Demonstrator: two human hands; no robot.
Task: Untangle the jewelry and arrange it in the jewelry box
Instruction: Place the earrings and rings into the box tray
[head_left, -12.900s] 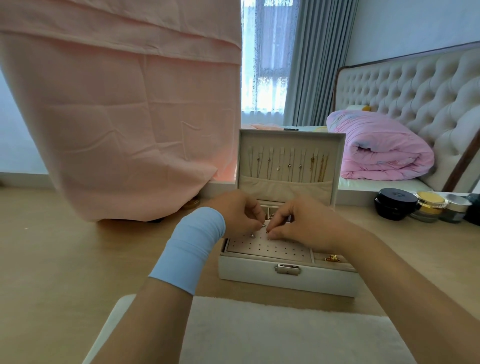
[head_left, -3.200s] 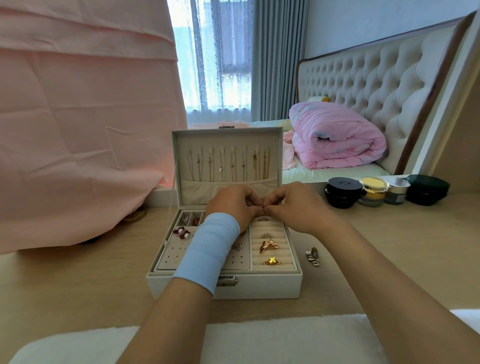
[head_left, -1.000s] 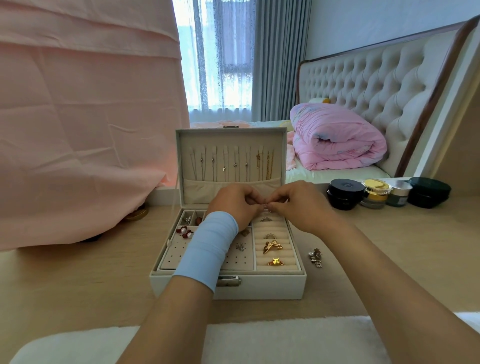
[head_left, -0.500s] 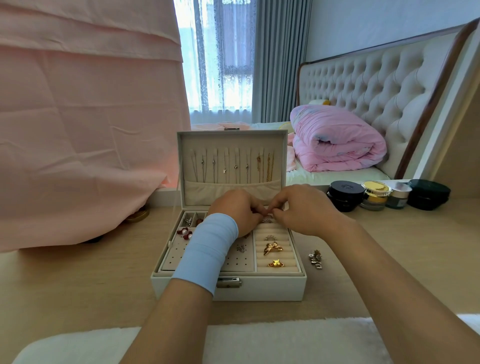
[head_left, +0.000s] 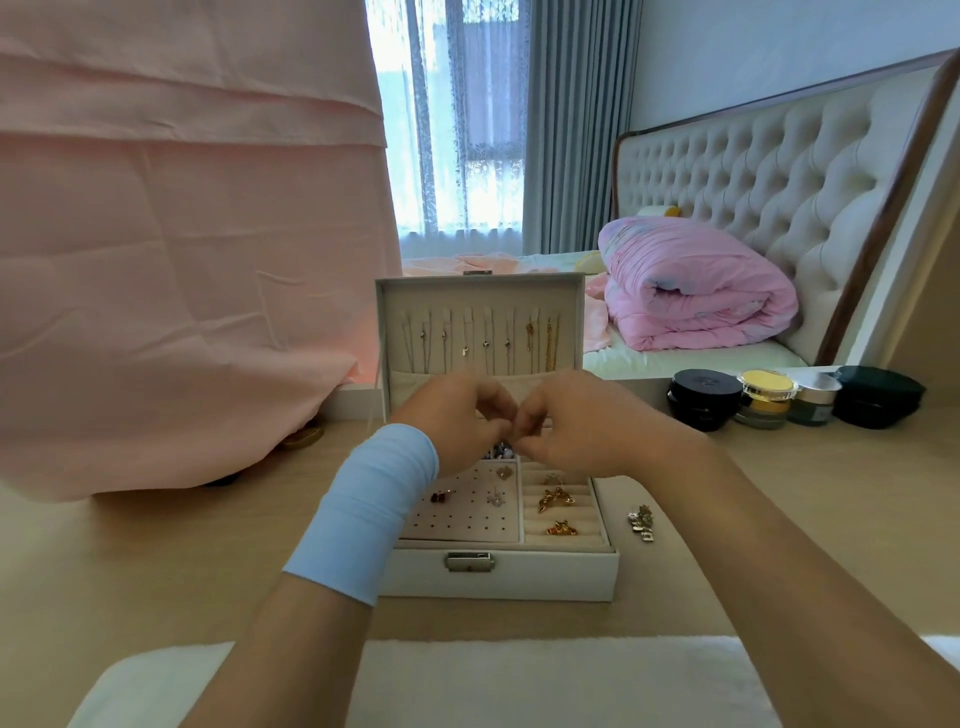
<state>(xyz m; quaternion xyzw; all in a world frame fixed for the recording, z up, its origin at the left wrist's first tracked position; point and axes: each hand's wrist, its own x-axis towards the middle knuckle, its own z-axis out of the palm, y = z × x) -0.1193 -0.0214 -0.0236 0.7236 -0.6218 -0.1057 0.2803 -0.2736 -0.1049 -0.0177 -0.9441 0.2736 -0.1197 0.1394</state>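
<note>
The left hand (head_left: 457, 415) and right hand (head_left: 576, 426) have lifted slightly above the jewelry box (head_left: 498, 577) at frame centre, fingertips still pinching a small piece, hidden between them; I judge it is not placed yet.

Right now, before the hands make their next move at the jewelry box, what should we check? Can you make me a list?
1. The lid of the jewelry box is open: ok.
2. Whether the left hand and right hand hold a piece between their fingertips: cannot tell, it is blurred there.
3. Free holes on the earring board: ok.
4. Free slots in the ring rolls: ok, several rows are bare.
5. The necklaces in the lid hang straight, side by side: ok.
6. All jewelry inside the box: not ok, a silver piece lies on the table to the box's right.
</note>
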